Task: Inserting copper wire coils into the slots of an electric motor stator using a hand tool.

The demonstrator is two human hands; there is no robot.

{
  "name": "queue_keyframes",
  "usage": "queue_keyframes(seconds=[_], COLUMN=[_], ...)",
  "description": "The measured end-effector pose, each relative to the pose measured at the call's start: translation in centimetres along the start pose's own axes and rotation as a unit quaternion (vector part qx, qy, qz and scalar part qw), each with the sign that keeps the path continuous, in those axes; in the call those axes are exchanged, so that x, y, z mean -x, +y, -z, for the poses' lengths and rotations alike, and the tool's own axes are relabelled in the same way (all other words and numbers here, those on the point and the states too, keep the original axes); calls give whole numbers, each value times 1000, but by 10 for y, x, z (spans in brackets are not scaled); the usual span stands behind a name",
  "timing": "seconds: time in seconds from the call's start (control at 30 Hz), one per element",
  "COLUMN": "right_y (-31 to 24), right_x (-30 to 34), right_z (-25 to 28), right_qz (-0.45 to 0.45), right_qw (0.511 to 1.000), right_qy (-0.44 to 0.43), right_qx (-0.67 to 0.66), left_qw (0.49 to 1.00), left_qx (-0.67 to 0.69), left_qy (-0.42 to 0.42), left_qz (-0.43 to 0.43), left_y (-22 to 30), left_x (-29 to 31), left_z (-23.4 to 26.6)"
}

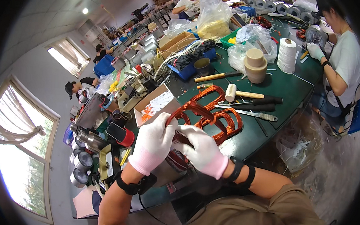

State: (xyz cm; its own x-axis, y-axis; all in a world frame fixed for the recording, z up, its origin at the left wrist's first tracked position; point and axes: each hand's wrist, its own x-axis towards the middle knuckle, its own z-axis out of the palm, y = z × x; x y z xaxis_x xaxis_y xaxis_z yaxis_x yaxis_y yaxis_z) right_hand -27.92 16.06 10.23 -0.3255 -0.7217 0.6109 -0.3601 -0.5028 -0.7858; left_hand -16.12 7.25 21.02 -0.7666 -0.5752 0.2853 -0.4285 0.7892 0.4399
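Both my hands wear white knit gloves with pink cuffs. My left hand (152,141) is closed on a copper wire coil (191,106), which arches up and away from the fingers. My right hand (202,150) sits close beside it, fingers bent around dark reddish-brown strands of the wire; the fingertips are partly hidden. Just under the hands is a grey metal cylinder (166,171) with reddish wire at its top, mostly covered by the gloves. More copper wire coils (233,125) lie on the green table (289,91) just beyond my right hand.
Beyond the coils lie a white-headed mallet (231,92), black-handled tools (266,104) and a hammer (214,77). A box of white strips (161,102) and a phone in a red stand (125,137) are at left. A white thread spool (286,56) stands near a co-worker (345,60).
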Motion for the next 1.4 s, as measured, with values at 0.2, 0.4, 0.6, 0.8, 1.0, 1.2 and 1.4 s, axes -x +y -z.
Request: queue_keyframes(seconds=[0.2,0.4,0.6,0.8,1.0,1.2,1.4], right_y=[20,35,33,33,16,24,48], right_x=[-16,-16,-15,-13,-13,-3,12], right_z=[4,5,3,5,3,-9,-21], right_qz=[-229,-192,-231,-218,-291,-290,133], right_qw=[899,868,889,879,879,892,990], right_qy=[-184,-220,-194,-189,-214,-187,41], right_qx=[-325,-402,-344,-380,-310,-293,40], left_qw=[993,994,989,997,992,988,975], left_qx=[-69,-82,-114,-62,34,39,147], left_qy=[15,-26,-22,-45,-106,-118,-104], left_qz=[-95,-73,-87,-3,64,88,133], left_y=[-10,-12,-19,-9,-15,-21,-44], left_x=[2,-1,1,1,6,12,19], left_z=[2,8,3,3,10,10,0])
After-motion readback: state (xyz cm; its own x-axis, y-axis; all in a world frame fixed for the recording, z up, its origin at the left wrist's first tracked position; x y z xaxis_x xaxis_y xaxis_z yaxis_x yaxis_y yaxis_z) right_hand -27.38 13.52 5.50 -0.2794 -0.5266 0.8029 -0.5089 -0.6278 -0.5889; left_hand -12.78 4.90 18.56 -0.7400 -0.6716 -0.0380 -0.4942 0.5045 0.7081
